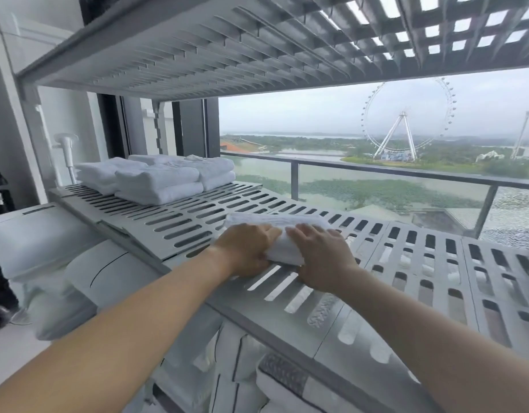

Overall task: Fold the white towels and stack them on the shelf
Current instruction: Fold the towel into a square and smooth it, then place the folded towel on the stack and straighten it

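A window point(376, 138) with a Ferris wheel point(406, 120) beyond fills the upper right of the frame. A slotted grey shelf point(421, 263) spans the centre, roofed by another shelf point(197, 49) across the top. Folded towels point(156, 177) are stacked at centre left on the shelf, well apart from the hands. A folded towel point(275, 225) lies at centre, gripped at its near end by the left hand point(245, 251) and pressed flat under the spread right hand point(322, 254). Its underside is hidden. Bedding below the shelf is blurred.
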